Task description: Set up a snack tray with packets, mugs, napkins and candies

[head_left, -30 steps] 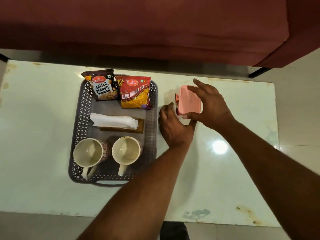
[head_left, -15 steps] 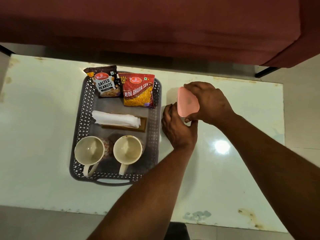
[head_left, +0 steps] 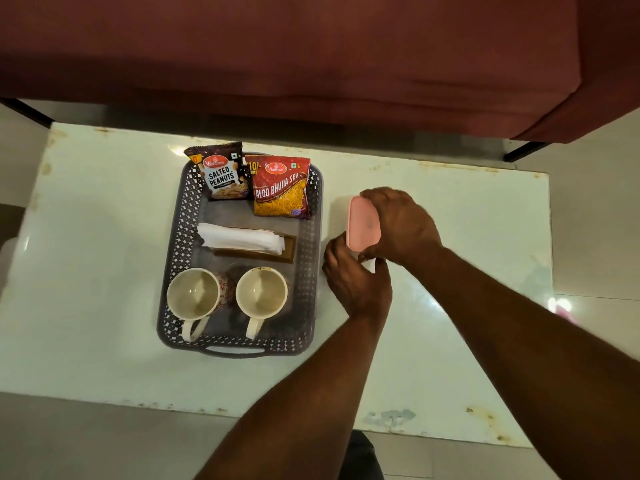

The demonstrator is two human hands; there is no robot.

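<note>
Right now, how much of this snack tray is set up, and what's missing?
Done: the grey lattice plastic tray holds a salted peanuts packet, a red aloo bhujia packet, white napkins and two cream mugs. In hand: both hands, right hand and left hand, grip a pink lidded box beside the tray. Left: no candies on the tray.

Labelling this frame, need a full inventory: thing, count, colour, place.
table: 1, white, fills mid frame
tray: 1, grey lattice, table left-centre
peanut packet: 1, dark brown, tray far left
aloo bhujia packet: 1, red, tray far right
napkins: 1 stack, white, tray middle, on a brown holder
mugs: 2, cream inside, tray near end, side by side
box lid: 1, pink, right of tray
sofa: 1, maroon, beyond table
left hand: 1, under the lid
right hand: 1, grip on lid
</note>
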